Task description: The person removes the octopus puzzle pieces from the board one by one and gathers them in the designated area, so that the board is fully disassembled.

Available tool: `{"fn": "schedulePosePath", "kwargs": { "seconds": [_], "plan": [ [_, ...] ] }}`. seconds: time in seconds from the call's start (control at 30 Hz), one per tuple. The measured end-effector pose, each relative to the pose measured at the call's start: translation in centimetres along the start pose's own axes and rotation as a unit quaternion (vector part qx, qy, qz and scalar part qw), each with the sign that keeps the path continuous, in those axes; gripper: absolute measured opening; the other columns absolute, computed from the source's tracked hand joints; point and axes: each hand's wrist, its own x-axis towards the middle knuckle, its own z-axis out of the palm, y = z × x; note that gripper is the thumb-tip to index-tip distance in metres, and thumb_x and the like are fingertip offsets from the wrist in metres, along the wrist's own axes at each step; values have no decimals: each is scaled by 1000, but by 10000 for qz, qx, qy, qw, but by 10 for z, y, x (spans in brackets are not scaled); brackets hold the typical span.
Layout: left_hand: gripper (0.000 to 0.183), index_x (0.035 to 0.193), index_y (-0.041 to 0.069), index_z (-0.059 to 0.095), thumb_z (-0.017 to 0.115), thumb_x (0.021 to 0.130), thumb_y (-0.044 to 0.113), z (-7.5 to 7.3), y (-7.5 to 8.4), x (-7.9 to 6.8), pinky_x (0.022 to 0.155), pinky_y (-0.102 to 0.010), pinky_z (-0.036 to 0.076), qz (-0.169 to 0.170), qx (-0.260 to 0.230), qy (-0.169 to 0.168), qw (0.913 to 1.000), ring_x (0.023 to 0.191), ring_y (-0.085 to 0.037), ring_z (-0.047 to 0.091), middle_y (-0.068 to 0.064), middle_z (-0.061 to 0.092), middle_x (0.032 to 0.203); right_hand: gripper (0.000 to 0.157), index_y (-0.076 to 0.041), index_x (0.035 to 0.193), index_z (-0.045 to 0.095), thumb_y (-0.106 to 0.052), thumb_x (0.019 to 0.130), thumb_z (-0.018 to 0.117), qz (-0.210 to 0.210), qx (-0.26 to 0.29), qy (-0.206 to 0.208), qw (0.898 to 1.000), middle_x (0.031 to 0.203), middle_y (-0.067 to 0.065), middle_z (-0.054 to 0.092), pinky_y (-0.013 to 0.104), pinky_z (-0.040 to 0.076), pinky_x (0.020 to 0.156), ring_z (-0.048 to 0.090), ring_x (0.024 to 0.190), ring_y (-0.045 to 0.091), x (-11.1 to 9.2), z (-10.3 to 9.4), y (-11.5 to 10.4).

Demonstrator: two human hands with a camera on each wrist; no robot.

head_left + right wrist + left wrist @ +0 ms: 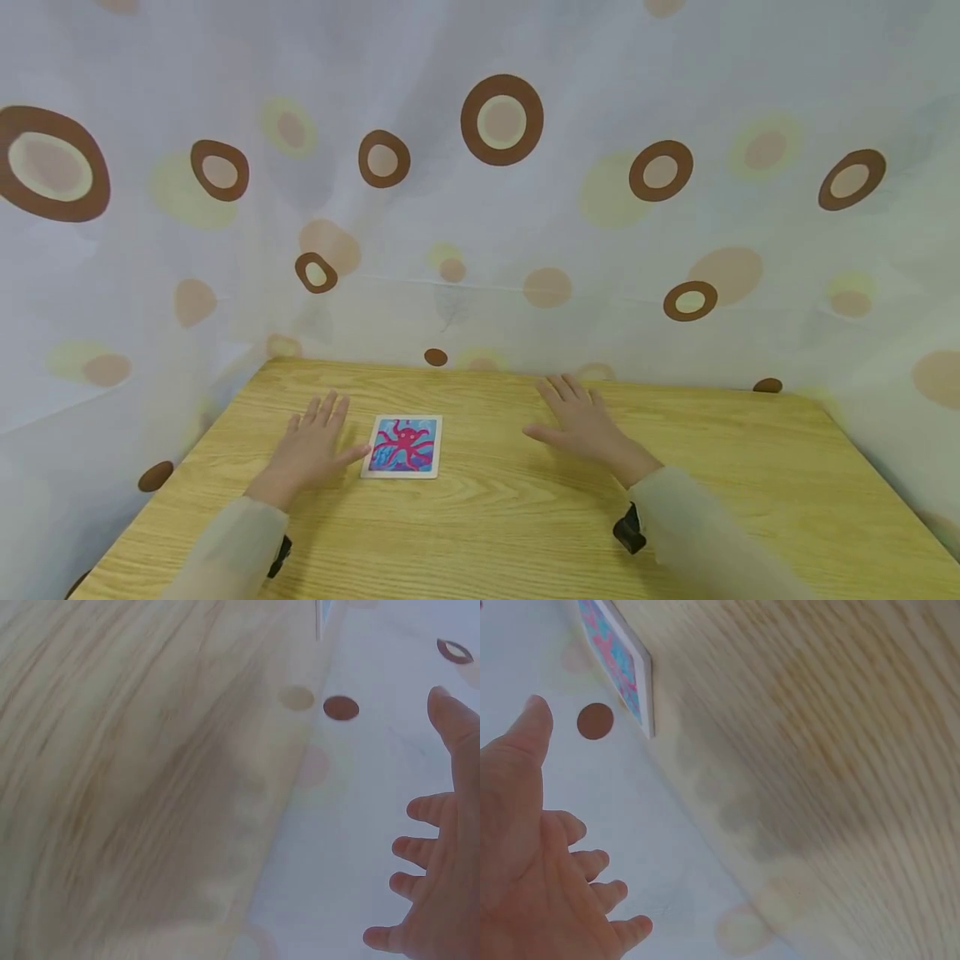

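Note:
A square white-edged tile [403, 447] with a pink octopus on a blue ground lies on the wooden table, left of the middle. My left hand [311, 448] is just left of it, fingers spread and straight, thumb tip close to the tile's left edge in the head view. In the left wrist view the tile [622, 664] shows a thick white side, apart from the left hand [540, 847]. Well to the right of the tile, my right hand [583, 423] is spread over the table with nothing in it. Its fingers [424, 851] are extended in the right wrist view.
The wood-grain table [480, 533] meets a white curtain [480, 225] with brown and yellow circles at the back and at both sides. A dark strap [630, 529] sits at the right sleeve cuff, another [280, 557] at the left.

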Motion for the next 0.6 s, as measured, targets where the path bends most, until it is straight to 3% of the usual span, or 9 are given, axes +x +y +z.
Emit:
{"fn": "schedulePosePath", "kwargs": {
  "seconds": [0.37,0.6],
  "plan": [
    [79,141,-9,22,54,91,42,11,-2,8,102,-63,15,235,-105,-260,9993,130,-49,14,-30,17,144,73,-2,143,30,-46,90,53,-452,366,-510,9970,143,22,29,66,19,99,21,131,42,35,29,-37],
    [77,140,-11,24,54,91,40,19,-5,11,103,-61,18,316,-13,-378,9988,130,-45,20,-28,22,144,67,-3,142,33,-41,92,54,-429,616,-879,9933,143,19,31,56,21,104,23,131,39,52,50,-55]
  ]
}}
